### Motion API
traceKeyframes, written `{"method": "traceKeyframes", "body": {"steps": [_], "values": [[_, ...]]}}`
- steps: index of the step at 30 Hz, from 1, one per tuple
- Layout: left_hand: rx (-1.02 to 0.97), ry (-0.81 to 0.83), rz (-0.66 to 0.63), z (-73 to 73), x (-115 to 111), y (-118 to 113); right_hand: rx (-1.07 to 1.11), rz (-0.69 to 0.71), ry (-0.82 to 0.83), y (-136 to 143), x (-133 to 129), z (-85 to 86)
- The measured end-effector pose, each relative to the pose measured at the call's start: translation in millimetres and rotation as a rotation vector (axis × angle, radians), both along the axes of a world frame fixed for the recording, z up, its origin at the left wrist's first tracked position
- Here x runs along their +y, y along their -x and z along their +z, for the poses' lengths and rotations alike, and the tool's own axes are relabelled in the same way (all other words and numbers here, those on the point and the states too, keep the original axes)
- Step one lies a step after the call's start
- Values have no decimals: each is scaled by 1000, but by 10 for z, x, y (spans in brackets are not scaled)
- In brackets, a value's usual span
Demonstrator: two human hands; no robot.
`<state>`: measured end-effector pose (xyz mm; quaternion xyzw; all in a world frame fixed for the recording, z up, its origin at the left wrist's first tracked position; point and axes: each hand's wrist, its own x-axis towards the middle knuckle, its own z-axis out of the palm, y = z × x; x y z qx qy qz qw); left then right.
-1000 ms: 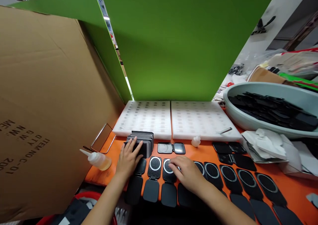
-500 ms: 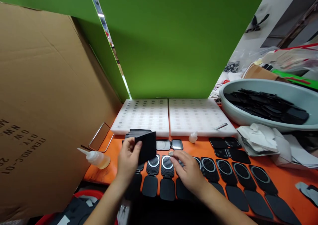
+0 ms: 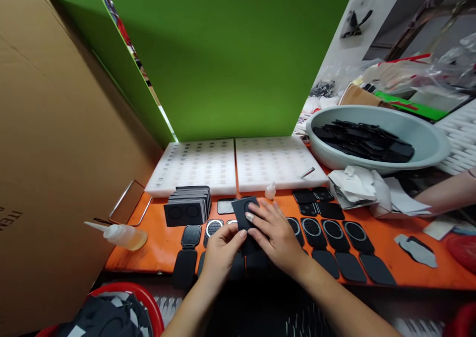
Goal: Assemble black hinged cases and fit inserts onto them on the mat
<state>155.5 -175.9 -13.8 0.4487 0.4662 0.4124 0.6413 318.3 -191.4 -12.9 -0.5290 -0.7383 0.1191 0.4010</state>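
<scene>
A black card (image 3: 241,217) with a faint round outline is held over the row of black folding pieces. My left hand (image 3: 222,250) pinches its lower left edge between thumb and fingers. My right hand (image 3: 277,235) lies over the card's right side, its fingers spread and slightly blurred. Around my hands, black folding pieces with silver rings (image 3: 313,232) lie in a row on the orange table, partly hidden by my hands. To the left stands a stack of black cards (image 3: 188,213), the front one showing two round outlines.
Two white foam trays (image 3: 193,166) sit behind, before a green panel (image 3: 230,59). A basin (image 3: 316,128) of black pieces stands at the right, where another person's arm (image 3: 446,190) reaches in. At left are a glue bottle (image 3: 124,236), cardboard (image 3: 48,153) and a red bin (image 3: 154,307).
The view has shifted right. My left hand has brought the black card right and down, off the card stack. My right hand has spread its fingers and moved onto the card. Another person's arm has appeared.
</scene>
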Motion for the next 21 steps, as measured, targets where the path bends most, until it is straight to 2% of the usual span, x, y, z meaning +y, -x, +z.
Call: {"method": "traceKeyframes", "body": {"steps": [3,6,10,14,17,19,21], "values": [[122,-154,-88,-6,-35,-10,-11,159,158,-97,-66,75],[185,-273,-175,3,-79,-33,24,149,231,-139,-122,128],[269,-354,-209,18,-121,-80,50,114,276,-187,-169,163],[131,-188,-169,-51,-133,-118,35,117,200,-308,-190,141],[7,-53,-122,-130,-140,-144,-58,8,23,-353,-212,106],[-28,-18,-135,-159,-149,-166,-163,-74,-53,-302,-240,78],[-37,-25,-160,-170,-162,-188,-274,-89,-76,-189,-285,51]]}}
